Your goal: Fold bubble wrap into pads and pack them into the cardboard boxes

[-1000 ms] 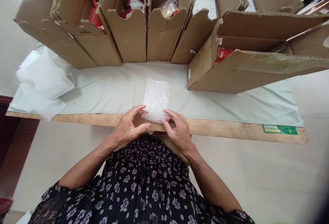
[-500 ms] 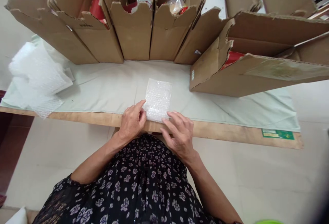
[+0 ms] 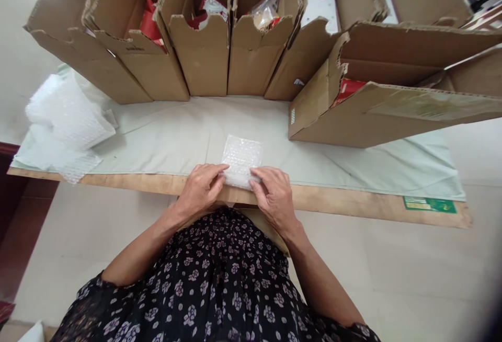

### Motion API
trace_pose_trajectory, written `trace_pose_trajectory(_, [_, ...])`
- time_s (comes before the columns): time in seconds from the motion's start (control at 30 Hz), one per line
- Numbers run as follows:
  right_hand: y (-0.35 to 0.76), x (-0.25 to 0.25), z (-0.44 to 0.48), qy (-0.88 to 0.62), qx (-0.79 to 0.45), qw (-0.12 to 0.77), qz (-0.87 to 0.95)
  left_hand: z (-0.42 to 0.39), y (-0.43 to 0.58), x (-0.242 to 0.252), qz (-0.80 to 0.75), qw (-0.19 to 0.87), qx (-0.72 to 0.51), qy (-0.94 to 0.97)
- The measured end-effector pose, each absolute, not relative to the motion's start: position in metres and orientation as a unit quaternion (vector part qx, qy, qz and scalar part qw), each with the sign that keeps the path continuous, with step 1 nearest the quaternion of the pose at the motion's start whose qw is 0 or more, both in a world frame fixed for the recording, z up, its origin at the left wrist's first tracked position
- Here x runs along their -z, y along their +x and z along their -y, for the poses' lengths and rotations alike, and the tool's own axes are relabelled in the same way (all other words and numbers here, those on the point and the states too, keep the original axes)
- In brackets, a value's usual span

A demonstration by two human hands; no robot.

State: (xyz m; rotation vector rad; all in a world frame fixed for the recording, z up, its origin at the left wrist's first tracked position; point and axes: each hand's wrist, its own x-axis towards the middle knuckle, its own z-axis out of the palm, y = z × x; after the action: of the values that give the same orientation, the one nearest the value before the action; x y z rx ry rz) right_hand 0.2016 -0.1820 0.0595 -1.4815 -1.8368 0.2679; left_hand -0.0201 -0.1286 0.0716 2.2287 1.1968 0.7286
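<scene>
Left hand (image 3: pixel 202 187), right hand (image 3: pixel 274 195): my fingers (image 3: pixel 218 169) pinching near edge of bubble wrap (image 3: pixel 243 152) on counter (image 3: pixel 353 202); best roll evenly, corners square.

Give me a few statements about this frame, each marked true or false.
1. The left hand and right hand both hold the near end of the wrap. True.
2. The wrap lies inside a box. False: it lies on the cloth, in front of the boxes.
3. A pile of more bubble sheets sits at the cloth's left end. True.
4. Every box is empty. False: several hold red packets.
5. A green label lies to the right of the hands. True.
</scene>
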Motion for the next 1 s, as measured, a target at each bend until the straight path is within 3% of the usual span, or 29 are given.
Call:
trace_pose_trajectory(0.23, [0.203,-0.053,0.185,-0.555,-0.044,0.284,0.781,0.105,-0.003,-0.063,-0.491,0.206,-0.248,0.810])
trace_pose_trajectory(0.5, [0.206,-0.058,0.180,-0.562,-0.142,0.367,0.727,0.126,-0.021,-0.076,-0.385,0.222,-0.268,0.855])
trace_pose_trajectory(0.77, [0.203,-0.054,0.168,-0.580,-0.028,0.288,0.761,0.082,0.005,-0.055,-0.487,0.184,-0.265,0.812])
trace_pose_trajectory(0.87, [0.202,-0.050,0.159,-0.564,-0.043,0.257,0.783,0.088,0.001,-0.061,-0.514,0.227,-0.309,0.767])
trace_pose_trajectory(1.0, [0.199,-0.048,0.150,-0.580,-0.083,0.299,0.753,0.118,-0.010,-0.070,-0.550,0.420,-0.360,0.626])
